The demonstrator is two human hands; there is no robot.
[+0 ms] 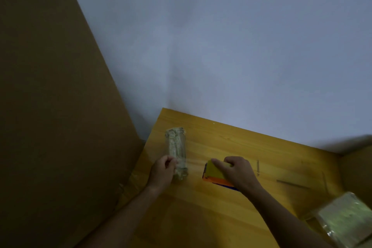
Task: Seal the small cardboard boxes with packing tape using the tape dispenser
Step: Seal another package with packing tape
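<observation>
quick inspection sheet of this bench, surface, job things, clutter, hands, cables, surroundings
surface: wooden table, yellowish, dim light, a few dark marks to the right
job's things: tape-wrapped box lying on the table's left part; tape dispenser, yellow and orange with a blue edge, to its right, a stretch of clear tape apparently between them
clutter: shiny wrapped bundle at the lower right edge, blurred
grippers: left hand grips the near end of the wrapped box; right hand holds the dispenser from above
cables: nothing seen
surroundings: large brown cardboard sheet standing at the left; pale wall behind the table
</observation>
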